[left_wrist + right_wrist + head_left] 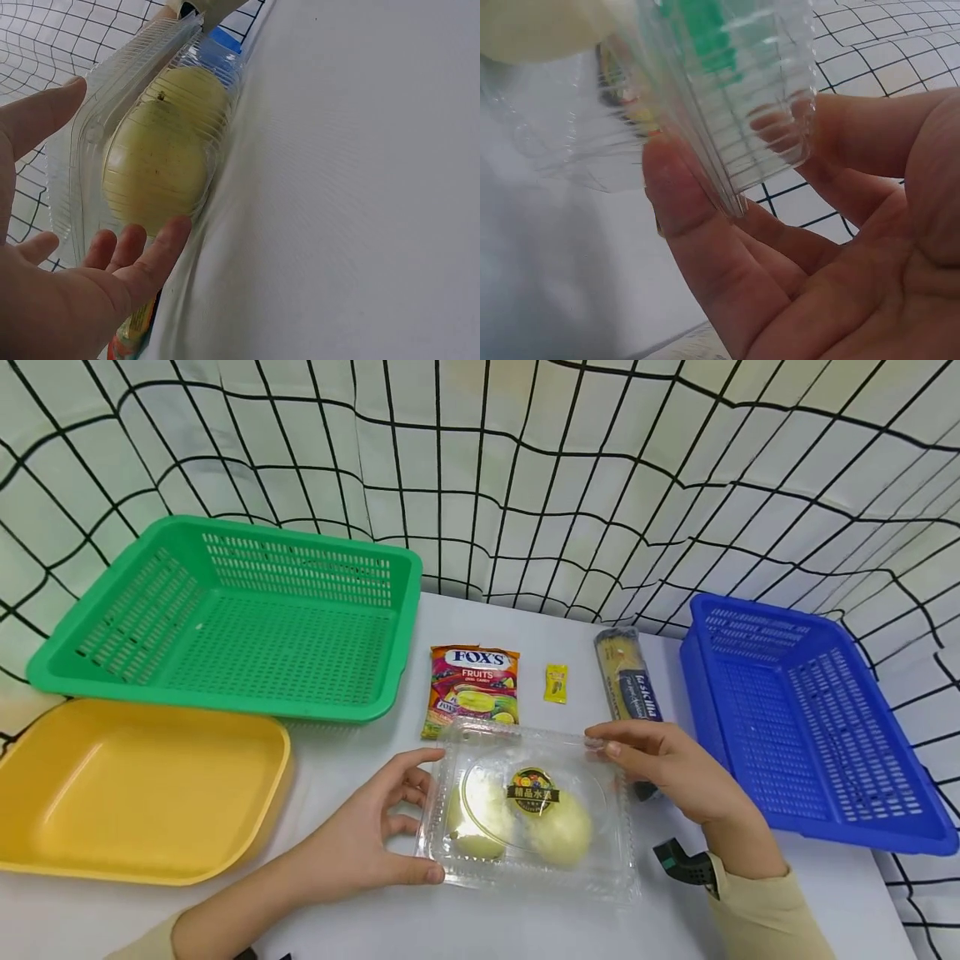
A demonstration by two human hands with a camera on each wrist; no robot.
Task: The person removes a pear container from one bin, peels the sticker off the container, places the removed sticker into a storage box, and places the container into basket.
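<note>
A clear plastic fruit box (480,881) holds two pale yellow-green round fruits (154,165), and its lid carries a black-and-gold round label (533,791). My left hand (375,827) spans the box's left side, thumb at the near corner and index fingertip at the far one; the other fingers curve beside it. In the left wrist view those fingertips lie along the box's lower part. My right hand (675,768) pinches the far right corner between thumb (679,184) and fingers. Behind the box lie a Fox's candy bag (474,685) and a small yellow packet (556,683).
A green basket (300,706) stands at the back left, with a yellow tub (142,793) in front of it. On the right is a blue basket (708,693), beside a pasta pack (626,672) partly covered by my right hand. Black netting (480,485) hangs behind the white table.
</note>
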